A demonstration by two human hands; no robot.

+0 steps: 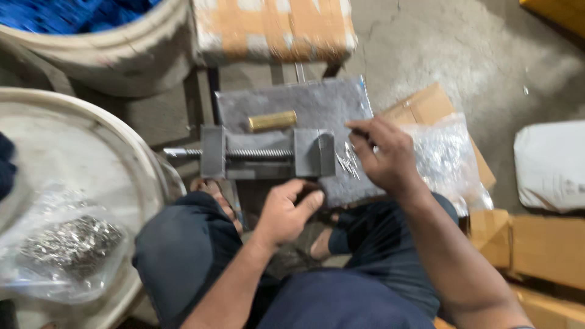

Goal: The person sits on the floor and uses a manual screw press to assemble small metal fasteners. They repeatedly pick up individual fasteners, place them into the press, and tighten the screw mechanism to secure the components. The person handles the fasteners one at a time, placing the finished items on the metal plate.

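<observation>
Concrete floor, cardboard boxes at right. Head view: grey slab carries a small metal vise, brass cylinder just far of its screw. Left hand loosely curled at vise's near edge, gripping nothing visible. Right hand pinches above small metal parts; contents unclear.
</observation>
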